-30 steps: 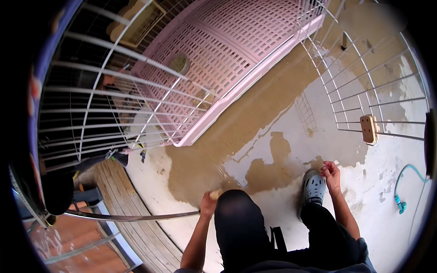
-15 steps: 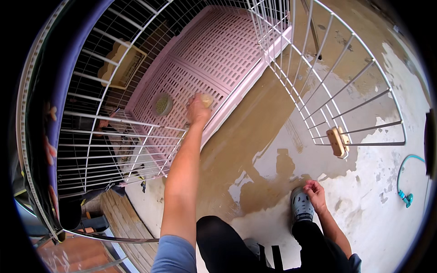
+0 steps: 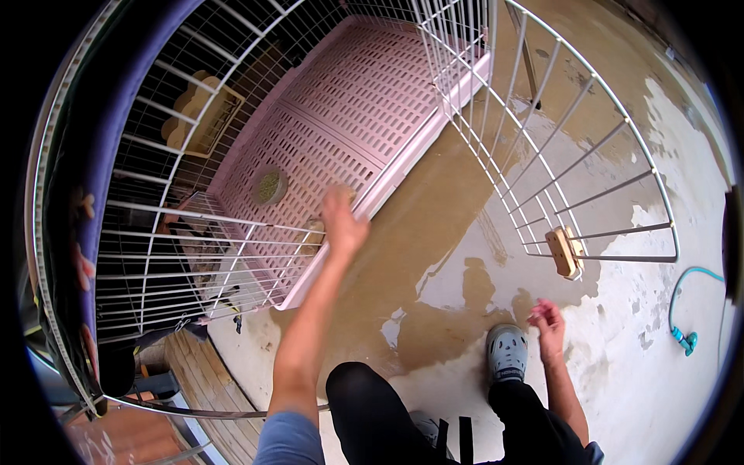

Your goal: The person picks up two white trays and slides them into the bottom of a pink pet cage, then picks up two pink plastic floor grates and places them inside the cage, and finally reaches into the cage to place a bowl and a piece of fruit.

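My left hand (image 3: 341, 223) reaches into a white wire cage (image 3: 147, 178), over the front rim of its pink slotted floor tray (image 3: 372, 85). Its fingers point away and look closed around a small tan thing, mostly hidden and blurred. Beside that hand, behind the wire bars, a second tan lump (image 3: 312, 235) lies at the tray's near end; its kind is unclear. Left of the hand, a small round bowl (image 3: 269, 186) holds green pellets. My right hand (image 3: 549, 325) hangs low near my grey clog (image 3: 508, 353), its fingers loosely curled and apart, with nothing visible in them.
The cage door (image 3: 542, 147) stands swung out to the right, with a wooden latch block (image 3: 565, 252) at its corner. Wet concrete (image 3: 434, 225) spreads below. A teal hose nozzle (image 3: 685, 341) lies far right. A cream wooden rack (image 3: 203, 116) hangs on the cage's side.
My left hand has drawn back toward the tray's front rim, and the tan thing at its fingers shows less. My right hand's fingers have loosened from a pinch. The view has shifted slightly.
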`<state>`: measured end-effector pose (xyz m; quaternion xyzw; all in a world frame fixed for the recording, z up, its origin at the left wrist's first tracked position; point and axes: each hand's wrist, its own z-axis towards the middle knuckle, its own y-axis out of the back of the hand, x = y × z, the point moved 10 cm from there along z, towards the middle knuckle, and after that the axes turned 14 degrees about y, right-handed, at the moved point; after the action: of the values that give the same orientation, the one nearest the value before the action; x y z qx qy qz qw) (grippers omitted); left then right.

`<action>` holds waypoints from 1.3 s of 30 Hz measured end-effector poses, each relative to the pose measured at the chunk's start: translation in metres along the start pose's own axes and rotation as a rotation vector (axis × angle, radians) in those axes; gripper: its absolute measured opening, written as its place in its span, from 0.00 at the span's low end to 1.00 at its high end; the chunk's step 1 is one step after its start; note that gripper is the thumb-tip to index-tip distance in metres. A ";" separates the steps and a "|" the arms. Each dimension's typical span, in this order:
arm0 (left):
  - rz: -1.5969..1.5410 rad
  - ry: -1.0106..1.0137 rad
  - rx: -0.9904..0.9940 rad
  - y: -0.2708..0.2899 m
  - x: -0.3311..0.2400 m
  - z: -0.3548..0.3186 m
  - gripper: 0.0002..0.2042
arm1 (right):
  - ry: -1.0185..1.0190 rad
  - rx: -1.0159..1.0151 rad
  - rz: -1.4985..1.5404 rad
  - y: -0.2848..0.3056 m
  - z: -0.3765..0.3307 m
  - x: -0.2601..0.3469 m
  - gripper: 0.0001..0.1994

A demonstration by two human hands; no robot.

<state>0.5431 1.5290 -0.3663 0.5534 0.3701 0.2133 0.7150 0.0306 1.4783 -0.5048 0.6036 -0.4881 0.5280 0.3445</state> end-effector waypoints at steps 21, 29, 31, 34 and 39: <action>-0.301 -0.007 0.507 0.102 -0.008 -0.213 0.20 | 0.626 0.588 -0.083 -0.271 -0.032 0.287 0.20; -0.329 0.151 0.390 0.116 0.036 -0.209 0.18 | 1.155 0.652 -0.440 -0.457 -0.033 0.292 0.34; -0.319 0.182 0.389 0.123 0.050 -0.212 0.17 | 1.426 0.461 -0.711 -0.488 -0.050 0.296 0.37; -0.323 0.192 0.369 0.128 0.055 -0.211 0.16 | 1.158 0.453 -0.821 -0.506 -0.033 0.278 0.42; -0.335 0.220 0.339 0.132 0.056 -0.207 0.14 | 0.972 0.307 -1.029 -0.495 -0.015 0.257 0.40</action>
<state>0.4343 1.7391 -0.2807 0.5697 0.5625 0.0855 0.5930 0.4891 1.5761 -0.2023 0.4955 0.1458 0.5703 0.6387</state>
